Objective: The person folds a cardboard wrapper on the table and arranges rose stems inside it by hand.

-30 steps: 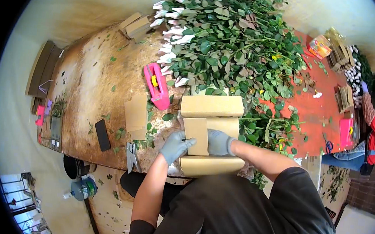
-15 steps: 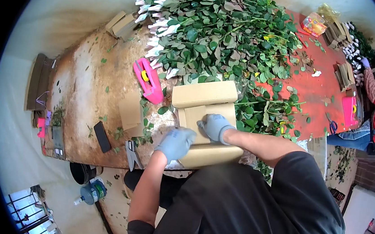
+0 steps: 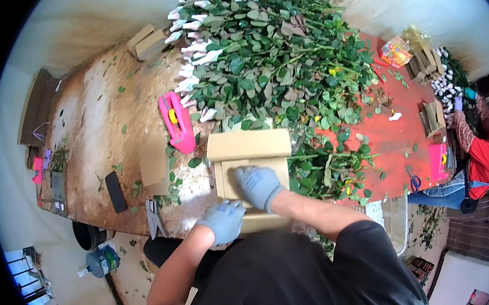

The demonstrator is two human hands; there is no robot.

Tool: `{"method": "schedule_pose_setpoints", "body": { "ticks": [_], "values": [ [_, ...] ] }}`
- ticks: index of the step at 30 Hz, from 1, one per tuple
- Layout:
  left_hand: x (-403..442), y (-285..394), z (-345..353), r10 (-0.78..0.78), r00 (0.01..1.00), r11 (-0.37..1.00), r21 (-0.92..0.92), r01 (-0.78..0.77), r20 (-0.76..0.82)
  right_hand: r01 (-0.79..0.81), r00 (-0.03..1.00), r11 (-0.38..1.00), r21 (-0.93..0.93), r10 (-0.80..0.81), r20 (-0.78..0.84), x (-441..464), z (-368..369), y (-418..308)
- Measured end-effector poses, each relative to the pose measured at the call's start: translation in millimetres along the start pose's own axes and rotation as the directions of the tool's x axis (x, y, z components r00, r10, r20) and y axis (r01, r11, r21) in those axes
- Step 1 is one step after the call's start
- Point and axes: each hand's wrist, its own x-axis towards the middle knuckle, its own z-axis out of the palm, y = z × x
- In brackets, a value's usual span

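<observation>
Hands: two, both in grey gloves.
Left hand (image 3: 223, 220): lies at the near left corner of the folded cardboard; whether its fingers grip the edge cannot be told.
Right hand (image 3: 257, 187): palm down on the cardboard insert (image 3: 228, 190), fingers extended, closed round nothing visible.
Folded cardboard: one piece, on the table (image 3: 88, 152) directly before the person; two raised folds, the near fold (image 3: 266, 223) and the far fold (image 3: 249, 145).
Insert: one visible, between the folds, partly hidden by the right hand. A second ago it was held raised between both hands; now it lies down inside. The left hand has shifted to the near edge. In my judgement, the piece is placed and being flattened.
Metal tool (image 3: 155, 219): one, by the table edge; type unconfirmed.
Phone-like slab (image 3: 115, 192): one, dark, left of the tool.
Flat cardboard (image 3: 153, 164): apparently two sheets, overlapping.
Pink dispensers: two, one near (image 3: 177, 122), one on the red surface (image 3: 437, 161).
Scissors (image 3: 414, 180): one pair.
Leafy stems (image 3: 277, 56): one large heap with white-sleeved ends; overlap prevents a count.
Co-worker (image 3: 485, 161): one, far right, in red.
</observation>
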Motion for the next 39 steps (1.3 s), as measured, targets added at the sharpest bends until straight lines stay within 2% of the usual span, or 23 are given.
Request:
{"method": "schedule_pose_setpoints", "body": {
  "ticks": [1,2,4,8,11,12,14,15,19,20,22,24,26,27,28,30,31,32,34,36,38,39],
  "values": [
    [-2,-1,4,0.005,0.999,1.0,0.009,-0.004,-0.044,0.061,0.998,0.997,0.036,-0.06,-0.029,0,-24,-7],
    [-1,-1,6,0.011,0.996,1.0,0.017,-0.009,-0.084,0.055,0.996,0.995,0.077,-0.049,-0.081,8,-30,-7],
    [0,3,0,-0.008,0.999,1.0,0.012,0.009,-0.051,0.1,0.978,0.994,0.047,-0.09,-0.187,32,-67,1],
    [-2,-3,14,0.007,0.989,1.0,0.02,-0.004,-0.147,0.004,0.952,0.993,-0.121,-0.041,-0.304,111,-106,64],
    [0,-1,9,-0.005,0.988,1.0,-0.014,0.003,-0.156,-0.119,0.977,0.945,-0.304,0.056,-0.207,163,-81,124],
    [-1,2,4,-0.002,0.986,1.0,-0.008,0.001,-0.166,-0.118,0.975,0.943,-0.311,0.051,-0.215,168,-75,134],
    [-2,5,0,-0.028,0.991,0.999,-0.027,0.025,-0.13,-0.116,0.993,0.855,-0.505,0.09,-0.077,171,-69,140],
    [-2,5,2,-0.033,0.991,0.999,-0.025,0.03,-0.132,-0.104,0.995,0.786,-0.61,0.08,-0.066,170,-68,136],
    [-2,5,7,-0.052,0.989,0.999,-0.01,0.051,-0.14,-0.029,1.0,0.745,-0.667,0.027,-0.014,169,-66,138],
    [-2,5,8,-0.052,0.987,0.999,-0.011,0.051,-0.151,-0.033,0.999,0.744,-0.667,0.024,-0.023,168,-68,141],
    [-3,4,7,-0.055,0.984,0.998,-0.005,0.055,-0.169,0.053,0.996,0.756,-0.652,0.006,0.088,169,-76,142],
    [-3,5,4,-0.054,0.989,0.998,-0.031,0.051,-0.136,0.08,0.997,0.745,-0.662,-0.069,0.043,170,-83,142],
    [-3,8,3,-0.07,0.988,0.997,-0.037,0.065,-0.138,0.146,0.989,0.786,-0.601,-0.106,0.102,164,-99,134],
    [-3,9,2,-0.08,0.989,0.996,-0.038,0.076,-0.127,0.216,0.976,0.829,-0.516,-0.176,0.126,161,-107,134],
    [-4,10,1,-0.078,0.988,0.997,-0.036,0.074,-0.134,0.215,0.977,0.825,-0.522,-0.176,0.123,156,-113,132],
    [-6,10,-2,-0.059,0.991,0.998,-0.032,0.056,-0.117,0.309,0.945,0.911,-0.273,-0.325,-0.015,144,-119,121],
    [-6,10,-2,-0.057,0.991,0.998,-0.029,0.054,-0.124,0.29,0.949,0.943,-0.163,-0.305,-0.077,140,-123,112],
    [-6,10,-2,-0.073,0.991,0.997,-0.03,0.07,-0.116,0.293,0.948,0.941,-0.167,-0.308,-0.077,135,-128,103],
    [-4,9,2,-0.092,0.99,0.995,-0.034,0.089,-0.108,0.284,0.938,0.957,-0.065,-0.292,-0.185,122,-140,87],
    [-1,5,5,-0.074,0.995,0.997,-0.014,0.073,-0.068,0.215,0.967,0.975,-0.058,-0.221,-0.125,113,-148,80],
    [-2,5,5,-0.068,0.995,0.997,-0.031,0.066,-0.076,0.076,0.996,0.976,-0.202,-0.066,0.055,108,-152,83],
    [-2,4,4,-0.069,0.994,0.997,-0.053,0.064,-0.088,0.07,0.995,0.986,-0.153,-0.058,0.078,110,-140,102]
  ]
}}
